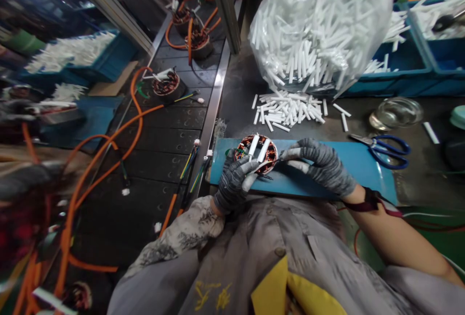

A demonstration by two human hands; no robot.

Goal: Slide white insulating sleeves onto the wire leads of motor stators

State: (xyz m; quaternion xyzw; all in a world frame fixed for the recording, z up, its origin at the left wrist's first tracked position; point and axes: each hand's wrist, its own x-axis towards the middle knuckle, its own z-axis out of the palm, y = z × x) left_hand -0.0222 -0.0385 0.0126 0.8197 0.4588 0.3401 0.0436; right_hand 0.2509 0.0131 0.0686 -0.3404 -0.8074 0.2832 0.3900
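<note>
Grey work-shirt cloth (261, 237) with a yellow collar (272, 288) filled the lower edge, nearest the camera. Beyond it, two hands in grey gloves with white fingertips met at a copper-wound ring (271, 153), which lay over the left end of a blue mat (348, 160). Two white tubes (253, 146) lay side by side across the ring.

Taking the ring as the clock's centre, the left hand (232, 184) was at 7 to 8 o'clock. Its fingers were nearly closed, with a pale lead (260, 166) between them, just beside the ring's near edge. The right hand (325, 165) was at 3 o'clock, its fingers bunched close together at the ring's right edge around thin dark wire ends (279, 160); their exact grip was too small to tell.

At 1 o'clock a loose pile of white tubes (288, 112) lay on the dark surface (236, 107), below a clear bag (321, 29) full of more. Blue-handled scissors (390, 151) lay at 3 o'clock, partly over the mat, with a glass bowl (396, 113) farther out, between 2 and 3. Toward 10 o'clock, another wound ring (167, 87) sat on a slatted black track (178, 131) beside orange cables (140, 116).
</note>
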